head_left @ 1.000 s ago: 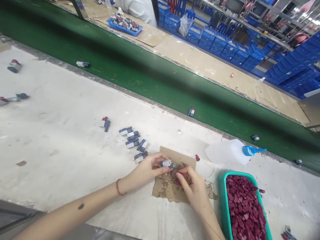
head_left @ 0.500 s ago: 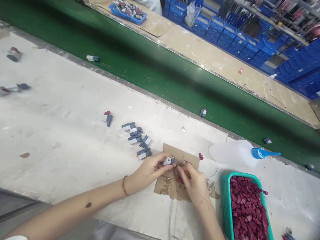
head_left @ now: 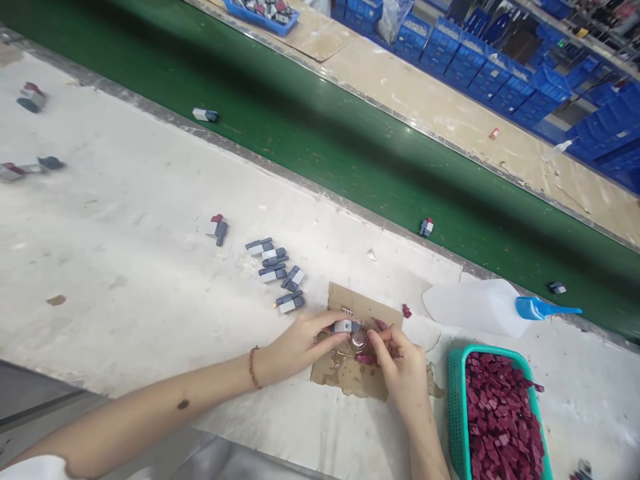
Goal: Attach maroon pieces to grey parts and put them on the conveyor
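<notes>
Between the thumb and fingers of my left hand (head_left: 295, 343) is a small grey and dark blue plastic part (head_left: 343, 326), its square hole facing up. My right hand (head_left: 403, 363) is closed in a pinch just right of a round crimped bottle cap (head_left: 358, 341); whatever its fingertips hold is too small to make out. The cap rests on a stained piece of cardboard (head_left: 345, 380). Dark red pieces (head_left: 365, 359) lie beside the cap, partly by my right fingers. Several similar grey and blue parts (head_left: 290, 302) are grouped to the left.
A green basket (head_left: 455, 400) full of dark red pieces stands at right. Behind it lies a white bottle (head_left: 475, 307) with a blue nozzle. A green conveyor belt (head_left: 320, 133) crosses beyond the table, carrying scattered parts. Blue bins (head_left: 465, 63) line the far side.
My right hand has drawn slightly right, uncovering the bottle cap. The plastic part stays in my left hand, turned a little. Parts on the belt have shifted right in view.
</notes>
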The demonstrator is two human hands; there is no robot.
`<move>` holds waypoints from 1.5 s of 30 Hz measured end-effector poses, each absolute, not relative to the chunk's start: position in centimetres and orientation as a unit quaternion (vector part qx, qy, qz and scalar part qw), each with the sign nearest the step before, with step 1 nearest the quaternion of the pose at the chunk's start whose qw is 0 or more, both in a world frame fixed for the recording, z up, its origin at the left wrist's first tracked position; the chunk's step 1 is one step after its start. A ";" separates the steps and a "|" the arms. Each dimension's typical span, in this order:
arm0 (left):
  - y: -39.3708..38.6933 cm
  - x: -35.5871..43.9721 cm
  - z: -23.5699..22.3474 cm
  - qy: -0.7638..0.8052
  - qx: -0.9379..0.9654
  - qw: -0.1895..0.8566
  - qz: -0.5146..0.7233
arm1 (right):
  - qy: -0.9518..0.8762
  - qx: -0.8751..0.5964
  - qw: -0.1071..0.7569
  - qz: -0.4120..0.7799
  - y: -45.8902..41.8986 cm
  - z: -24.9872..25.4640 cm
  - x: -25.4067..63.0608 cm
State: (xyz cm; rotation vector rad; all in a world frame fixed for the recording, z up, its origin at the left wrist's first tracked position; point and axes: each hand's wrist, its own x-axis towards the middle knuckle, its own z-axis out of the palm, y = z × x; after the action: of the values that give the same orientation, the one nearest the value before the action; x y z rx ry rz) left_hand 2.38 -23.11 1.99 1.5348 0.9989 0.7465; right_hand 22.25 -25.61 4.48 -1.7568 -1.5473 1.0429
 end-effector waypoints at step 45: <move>-24.0 2.9 2.0 0.359 0.676 0.575 0.289 | -0.653 -0.599 0.366 0.285 -26.7 4.5 19.9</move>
State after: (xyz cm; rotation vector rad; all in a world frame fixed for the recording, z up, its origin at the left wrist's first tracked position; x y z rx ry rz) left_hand 2.92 -24.03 2.02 1.5840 0.8420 0.6766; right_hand 19.86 -26.72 4.46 -1.5386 -1.6785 0.7314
